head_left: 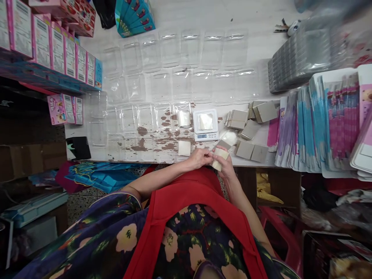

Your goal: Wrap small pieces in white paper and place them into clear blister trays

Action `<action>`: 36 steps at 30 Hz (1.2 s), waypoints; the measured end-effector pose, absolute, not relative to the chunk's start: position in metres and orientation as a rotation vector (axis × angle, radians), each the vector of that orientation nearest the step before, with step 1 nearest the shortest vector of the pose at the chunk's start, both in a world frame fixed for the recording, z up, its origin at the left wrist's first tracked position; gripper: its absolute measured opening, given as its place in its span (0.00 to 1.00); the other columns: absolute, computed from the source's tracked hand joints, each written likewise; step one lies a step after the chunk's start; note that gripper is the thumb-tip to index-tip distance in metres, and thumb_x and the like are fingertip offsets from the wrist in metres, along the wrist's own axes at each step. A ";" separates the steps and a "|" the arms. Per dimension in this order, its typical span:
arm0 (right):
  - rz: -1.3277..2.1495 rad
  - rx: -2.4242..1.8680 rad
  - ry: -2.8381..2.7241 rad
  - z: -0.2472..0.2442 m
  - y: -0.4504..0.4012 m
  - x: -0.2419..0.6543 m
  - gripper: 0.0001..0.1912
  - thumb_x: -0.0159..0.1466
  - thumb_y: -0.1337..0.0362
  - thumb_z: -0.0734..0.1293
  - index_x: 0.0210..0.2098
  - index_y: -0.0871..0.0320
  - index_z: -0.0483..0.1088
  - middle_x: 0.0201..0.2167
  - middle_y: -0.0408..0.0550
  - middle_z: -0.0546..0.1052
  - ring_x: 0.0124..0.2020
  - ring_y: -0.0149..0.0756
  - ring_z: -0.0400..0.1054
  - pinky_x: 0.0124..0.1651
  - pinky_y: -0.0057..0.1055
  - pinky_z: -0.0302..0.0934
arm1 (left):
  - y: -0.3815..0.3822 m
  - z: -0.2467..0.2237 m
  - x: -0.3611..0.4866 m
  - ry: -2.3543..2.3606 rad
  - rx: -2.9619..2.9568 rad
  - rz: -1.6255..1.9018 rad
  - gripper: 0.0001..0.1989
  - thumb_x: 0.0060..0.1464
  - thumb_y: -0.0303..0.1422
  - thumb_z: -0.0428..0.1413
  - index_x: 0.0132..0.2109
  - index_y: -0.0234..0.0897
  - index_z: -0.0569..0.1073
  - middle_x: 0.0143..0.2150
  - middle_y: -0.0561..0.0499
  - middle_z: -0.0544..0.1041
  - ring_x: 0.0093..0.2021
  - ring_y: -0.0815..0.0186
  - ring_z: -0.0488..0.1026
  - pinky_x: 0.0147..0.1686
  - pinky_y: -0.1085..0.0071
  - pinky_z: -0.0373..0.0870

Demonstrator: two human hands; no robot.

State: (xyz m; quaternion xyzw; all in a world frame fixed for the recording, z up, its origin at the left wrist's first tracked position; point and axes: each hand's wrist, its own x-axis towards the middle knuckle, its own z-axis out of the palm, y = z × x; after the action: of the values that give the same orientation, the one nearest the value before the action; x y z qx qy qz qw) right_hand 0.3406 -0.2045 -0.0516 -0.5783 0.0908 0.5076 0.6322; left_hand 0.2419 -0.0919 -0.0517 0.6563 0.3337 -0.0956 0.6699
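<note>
My right hand (227,166) holds a cream-coloured square packet (221,158) at the table's front edge. My left hand (200,158) is closed, its fingertips pinched together at the packet's left side; what they grip is too small to tell. Just beyond, a white digital scale (215,126) bears a whitish square piece (206,121). Another cream square (184,148) lies on the table left of my hands. One clear tray (181,105) has a white piece (184,118) in it. Grey square cards (237,118) sit in small stacks right of the scale.
Rows of clear plastic trays (153,87) cover the table's middle, with stacked trays (293,54) at the back right. Folded cartons (316,120) stand on the right. Pink boxes (56,42) line the left. A black item (81,148) lies near the front left corner.
</note>
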 end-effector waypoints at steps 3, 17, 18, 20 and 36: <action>1.147 -1.329 0.194 -0.052 -0.202 0.340 0.28 0.42 0.64 0.76 0.42 0.53 0.67 0.35 0.41 0.74 0.32 0.33 0.69 0.34 0.31 0.66 | -0.090 -0.044 0.244 0.783 1.569 -0.206 0.10 0.47 0.35 0.55 0.30 0.35 0.78 0.25 0.56 0.74 0.29 0.70 0.69 0.30 0.76 0.62; 1.152 -1.215 0.207 -0.052 -0.199 0.349 0.25 0.44 0.61 0.72 0.43 0.51 0.68 0.38 0.43 0.75 0.37 0.40 0.70 0.38 0.37 0.67 | -0.073 -0.061 0.243 0.879 0.858 -0.167 0.12 0.39 0.37 0.62 0.30 0.33 0.72 0.20 0.57 0.68 0.21 0.75 0.61 0.21 0.77 0.56; 1.153 -1.241 0.189 -0.052 -0.198 0.350 0.26 0.44 0.62 0.72 0.43 0.51 0.67 0.37 0.43 0.75 0.36 0.39 0.69 0.37 0.36 0.66 | -0.072 -0.061 0.242 0.873 0.814 -0.167 0.13 0.38 0.37 0.63 0.30 0.33 0.72 0.22 0.56 0.69 0.22 0.75 0.64 0.22 0.77 0.59; 1.118 -1.360 0.129 -0.055 -0.197 0.350 0.27 0.43 0.63 0.73 0.43 0.52 0.66 0.33 0.41 0.74 0.33 0.37 0.68 0.35 0.34 0.65 | -0.069 -0.059 0.242 0.864 0.760 -0.154 0.15 0.40 0.39 0.63 0.33 0.33 0.73 0.26 0.53 0.72 0.27 0.73 0.69 0.27 0.76 0.64; 1.111 -1.397 0.235 -0.053 -0.200 0.348 0.31 0.41 0.62 0.76 0.43 0.51 0.65 0.35 0.40 0.74 0.30 0.33 0.69 0.33 0.33 0.67 | -0.025 -0.065 0.274 1.066 1.791 -0.091 0.07 0.54 0.31 0.52 0.34 0.35 0.75 0.31 0.50 0.76 0.32 0.66 0.71 0.34 0.71 0.66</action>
State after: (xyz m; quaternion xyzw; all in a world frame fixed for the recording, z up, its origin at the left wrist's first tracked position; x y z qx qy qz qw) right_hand 0.3481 -0.1999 -0.0535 -0.6080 0.1024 0.4835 0.6214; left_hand 0.2738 -0.0247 -0.0648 0.7416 0.4415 -0.0377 0.5037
